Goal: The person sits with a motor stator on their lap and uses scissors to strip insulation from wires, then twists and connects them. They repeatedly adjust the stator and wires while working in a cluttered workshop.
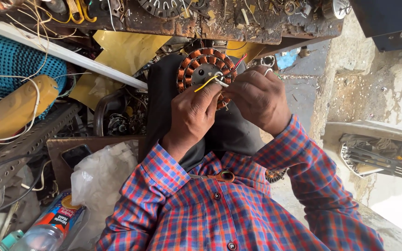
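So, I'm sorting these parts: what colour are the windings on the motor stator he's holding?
Coppery orange coils ringing a grey metal centre, clearest in the head view.

I see a round motor stator (204,69) ringed with copper-wound coils, grey hub at its centre, resting tilted on my lap on dark cloth. Yellow, white and red wire leads (219,80) stick out near the hub.

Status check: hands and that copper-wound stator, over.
Left hand pinching the yellow wire. Right hand on the white lead at the stator hub. Stator rests on the lap, red wire loose. Nothing blocking.
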